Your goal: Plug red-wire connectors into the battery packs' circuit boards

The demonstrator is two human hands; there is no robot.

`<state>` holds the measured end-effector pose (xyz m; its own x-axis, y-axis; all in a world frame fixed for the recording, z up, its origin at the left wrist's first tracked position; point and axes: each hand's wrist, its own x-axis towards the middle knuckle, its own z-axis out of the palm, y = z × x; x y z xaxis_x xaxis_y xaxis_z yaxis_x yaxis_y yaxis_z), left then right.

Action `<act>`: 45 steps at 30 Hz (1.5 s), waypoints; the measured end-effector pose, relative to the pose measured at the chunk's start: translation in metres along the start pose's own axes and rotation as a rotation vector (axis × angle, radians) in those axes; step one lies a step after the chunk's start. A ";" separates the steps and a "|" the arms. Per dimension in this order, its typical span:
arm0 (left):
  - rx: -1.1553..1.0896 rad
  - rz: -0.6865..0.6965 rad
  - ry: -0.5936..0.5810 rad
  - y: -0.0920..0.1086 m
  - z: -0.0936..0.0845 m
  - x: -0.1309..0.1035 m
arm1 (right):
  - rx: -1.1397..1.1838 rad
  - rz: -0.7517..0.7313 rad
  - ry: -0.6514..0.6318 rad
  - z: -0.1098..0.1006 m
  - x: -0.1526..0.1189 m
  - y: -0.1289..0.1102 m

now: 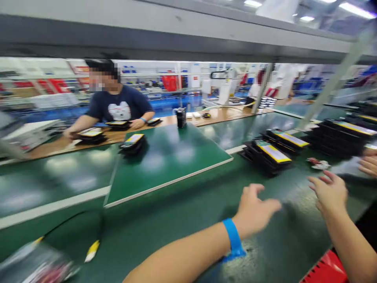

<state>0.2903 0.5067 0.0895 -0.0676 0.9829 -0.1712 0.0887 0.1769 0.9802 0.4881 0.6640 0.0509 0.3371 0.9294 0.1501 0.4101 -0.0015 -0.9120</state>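
My left hand (255,210), with a blue wrist strap (232,236), is over the green work surface (182,220), fingers apart and nothing in it. To its right, my right hand (332,192) is raised above the surface, its fingers spread and slightly curled, also holding nothing. Beyond them is a stack of thin black pieces (266,157) with a yellow-and-white panel on top. A similar stack (287,141) stands just behind it. A small red-and-white item (318,163) lies close past my right fingertips.
Taller black stacks (338,137) stand at right, near another person's hand (369,163). A raised green board (173,165) holds another stack (132,144). Across the bench sits a co-worker (118,102). A red bin (326,269) is below right; a plastic bag (35,265) lies lower left. A beam (176,31) crosses overhead.
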 end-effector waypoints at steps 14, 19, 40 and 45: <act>0.384 -0.094 0.699 -0.066 -0.241 -0.400 | 0.261 -0.496 -1.049 0.160 -0.456 -0.117; 0.356 -0.183 0.882 -0.121 -0.312 -0.431 | 0.235 -0.529 -1.191 0.220 -0.529 -0.168; 0.337 -0.113 0.637 -0.056 -0.399 -0.290 | 0.098 -0.318 -0.618 0.132 -0.161 -0.076; 0.231 -0.125 0.598 -0.038 -0.420 -0.235 | -0.004 -0.366 -0.492 0.113 -0.149 -0.067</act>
<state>-0.1149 0.2473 0.1341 -0.6269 0.7677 -0.1329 0.2508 0.3604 0.8985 0.3150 0.5671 0.0466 -0.2564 0.9312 0.2590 0.4291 0.3498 -0.8328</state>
